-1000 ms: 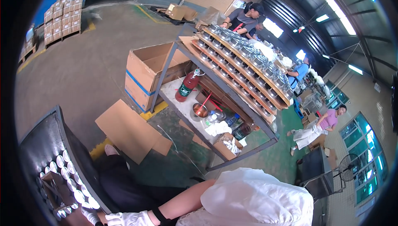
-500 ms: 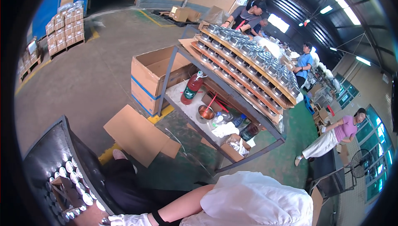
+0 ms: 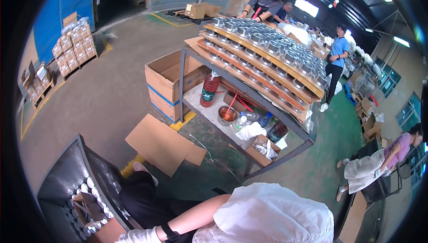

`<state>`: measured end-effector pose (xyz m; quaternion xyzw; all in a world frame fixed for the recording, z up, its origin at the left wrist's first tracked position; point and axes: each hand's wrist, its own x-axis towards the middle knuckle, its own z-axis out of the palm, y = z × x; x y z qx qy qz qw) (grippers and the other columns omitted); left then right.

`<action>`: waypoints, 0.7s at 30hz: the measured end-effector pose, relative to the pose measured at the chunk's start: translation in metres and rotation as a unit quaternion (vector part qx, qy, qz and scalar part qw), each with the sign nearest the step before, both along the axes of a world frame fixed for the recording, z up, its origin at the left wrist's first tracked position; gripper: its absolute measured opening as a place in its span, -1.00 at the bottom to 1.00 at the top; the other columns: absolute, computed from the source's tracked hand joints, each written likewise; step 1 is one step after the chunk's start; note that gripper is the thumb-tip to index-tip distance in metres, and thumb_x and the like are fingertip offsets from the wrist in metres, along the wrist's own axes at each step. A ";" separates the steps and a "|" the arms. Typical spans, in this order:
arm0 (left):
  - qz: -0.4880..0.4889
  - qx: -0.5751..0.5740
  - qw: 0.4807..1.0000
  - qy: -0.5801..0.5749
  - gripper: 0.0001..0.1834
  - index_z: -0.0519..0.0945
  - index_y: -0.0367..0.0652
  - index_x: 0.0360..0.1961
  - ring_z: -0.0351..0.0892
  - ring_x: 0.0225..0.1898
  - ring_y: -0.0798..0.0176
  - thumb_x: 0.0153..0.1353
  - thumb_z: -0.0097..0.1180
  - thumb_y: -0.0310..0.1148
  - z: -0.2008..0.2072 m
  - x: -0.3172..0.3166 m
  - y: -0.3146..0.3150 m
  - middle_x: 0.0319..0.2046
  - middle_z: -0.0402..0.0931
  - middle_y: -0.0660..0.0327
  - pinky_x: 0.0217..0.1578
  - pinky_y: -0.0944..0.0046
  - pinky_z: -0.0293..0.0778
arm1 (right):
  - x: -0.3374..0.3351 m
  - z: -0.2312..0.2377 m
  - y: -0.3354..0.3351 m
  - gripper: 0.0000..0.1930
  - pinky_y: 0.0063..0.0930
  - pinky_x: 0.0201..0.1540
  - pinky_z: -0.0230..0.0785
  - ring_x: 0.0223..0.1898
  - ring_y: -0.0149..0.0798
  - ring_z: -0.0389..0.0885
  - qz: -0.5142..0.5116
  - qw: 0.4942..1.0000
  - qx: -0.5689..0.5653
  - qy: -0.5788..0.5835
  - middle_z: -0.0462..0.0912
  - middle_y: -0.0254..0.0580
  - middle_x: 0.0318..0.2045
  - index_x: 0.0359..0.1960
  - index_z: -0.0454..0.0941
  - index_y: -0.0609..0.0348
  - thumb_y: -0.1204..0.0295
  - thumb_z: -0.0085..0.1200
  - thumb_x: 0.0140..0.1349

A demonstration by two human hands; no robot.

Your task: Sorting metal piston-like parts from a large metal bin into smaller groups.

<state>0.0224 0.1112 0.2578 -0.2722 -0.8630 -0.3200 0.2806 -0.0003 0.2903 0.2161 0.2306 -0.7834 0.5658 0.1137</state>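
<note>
A gloved hand [image 3: 136, 236], seemingly the left, shows only as a white sliver at the lower edge, a black band at its wrist; I cannot tell if it is clenched or released. Nearest it, a dark bin [image 3: 67, 176] on the floor holds round silvery lids [image 3: 89, 185] and a piece of brown cardboard [image 3: 87, 205]. Beyond, a metal rack [image 3: 249, 96] carries rows of shiny tins [image 3: 267, 42]; an open cardboard box [image 3: 167, 82] stands beside it.
</note>
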 end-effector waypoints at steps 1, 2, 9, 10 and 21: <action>-0.002 -0.002 1.000 0.003 -0.13 0.49 -0.39 0.19 0.61 0.01 -0.04 -0.01 0.50 0.01 0.006 0.000 0.006 0.05 0.54 -0.12 0.09 0.06 0.50 | 0.000 -0.003 0.000 -0.49 -0.20 -0.03 0.51 -0.06 -0.01 0.65 -0.002 1.000 -0.002 0.003 0.68 0.01 -0.12 0.13 0.53 0.14 0.06 0.18 0.29; -0.014 -0.026 0.999 0.016 -0.10 0.49 -0.39 0.19 0.60 0.02 -0.05 -0.04 0.52 0.03 0.011 -0.002 0.012 0.05 0.54 -0.12 0.09 0.05 0.49 | 0.000 -0.006 0.001 -0.50 -0.20 -0.02 0.51 -0.06 -0.01 0.65 0.008 0.999 -0.043 -0.033 0.68 0.01 -0.11 0.13 0.53 0.14 0.09 0.19 0.28; -0.077 -0.079 0.994 0.018 0.05 0.38 -0.40 0.28 0.53 0.09 -0.12 -0.15 0.61 -0.01 0.005 -0.010 0.014 0.10 0.48 -0.15 0.12 -0.01 0.47 | 0.005 0.021 0.021 -0.57 -0.24 -0.02 0.52 -0.06 -0.11 0.64 0.046 0.980 -0.172 -0.085 0.69 -0.01 -0.11 0.10 0.55 0.16 0.28 0.22 0.22; -0.083 -0.013 0.996 -0.022 0.06 0.35 -0.40 0.30 0.52 0.09 -0.13 -0.14 0.62 -0.06 0.002 -0.008 0.015 0.12 0.46 -0.17 0.13 -0.01 0.47 | 0.003 0.017 0.018 -0.60 -0.25 -0.02 0.52 -0.06 -0.15 0.63 0.042 0.981 -0.168 -0.087 0.69 -0.05 -0.10 0.07 0.57 0.16 0.31 0.22 0.22; -0.046 0.272 0.843 -0.461 -0.27 0.32 -0.25 0.30 0.55 -0.07 0.34 0.11 0.37 -0.49 -0.010 0.022 -0.003 -0.04 0.52 0.21 -0.13 0.39 0.54 | 0.004 0.046 0.023 -0.81 -0.59 -0.27 0.43 -0.27 -0.52 0.53 0.069 0.862 -0.357 -0.353 0.57 -0.35 -0.25 -0.09 0.55 0.26 0.48 0.15 0.31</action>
